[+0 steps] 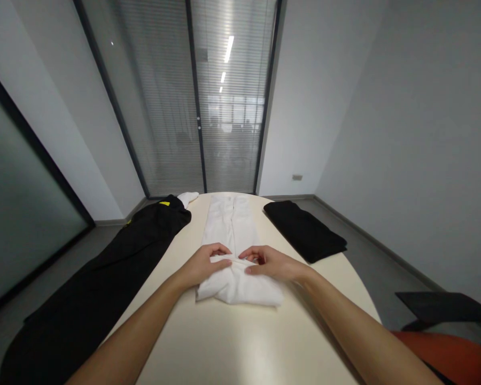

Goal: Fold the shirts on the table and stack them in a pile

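Note:
A long white garment lies lengthwise down the middle of a cream oval table, its near end folded or rolled up into a thick bundle. My left hand rests on the left of that fold with fingers curled around the cloth edge. My right hand sits on the right of the fold, fingertips pinching the same edge. The two hands nearly meet at the garment's centre line.
A large black garment with a yellow tag drapes along the table's left edge. A folded black garment lies at the right. A small white cloth sits at the far left end. An orange chair stands at lower right.

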{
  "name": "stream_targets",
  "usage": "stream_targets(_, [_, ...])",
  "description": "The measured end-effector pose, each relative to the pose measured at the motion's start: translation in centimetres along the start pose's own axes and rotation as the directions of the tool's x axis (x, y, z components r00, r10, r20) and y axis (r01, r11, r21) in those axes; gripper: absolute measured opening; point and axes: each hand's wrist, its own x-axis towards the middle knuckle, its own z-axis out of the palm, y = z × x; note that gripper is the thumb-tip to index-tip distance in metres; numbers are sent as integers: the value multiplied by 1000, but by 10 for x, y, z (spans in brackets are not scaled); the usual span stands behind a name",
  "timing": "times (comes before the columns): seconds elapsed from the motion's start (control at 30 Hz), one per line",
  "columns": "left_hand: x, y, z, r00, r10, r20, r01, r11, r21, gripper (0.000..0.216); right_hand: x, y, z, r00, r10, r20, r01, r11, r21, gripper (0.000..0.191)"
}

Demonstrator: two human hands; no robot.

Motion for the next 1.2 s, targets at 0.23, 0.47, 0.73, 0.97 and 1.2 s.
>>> stream_targets(0.23, [-1, 9, 0, 999, -35, 25, 37, 997, -68, 24, 3, 0, 11, 988, -131, -82, 136, 988, 69, 43])
stream_targets(0.47, [-3, 12, 5, 998, -55, 33, 57, 995, -78, 28, 7, -1, 20, 964, -203, -172, 200, 979, -36, 33])
stream_targets(0.73, [-1, 6, 4, 998, -61, 6, 61, 998, -12, 19, 6, 3, 16, 979, -135, -153, 112, 982, -155, 42])
stream_targets(0.97, [-1, 3, 9, 1000, -27, -15, 27, 999, 23, 15, 10, 7, 27, 975, -143, -169, 129, 988, -88, 41])
stream_targets(1.2, [0, 6, 8, 997, -27, -74, 22, 998, -64, 23, 10, -1, 34, 962, -150, -226, 135, 988, -81, 43])
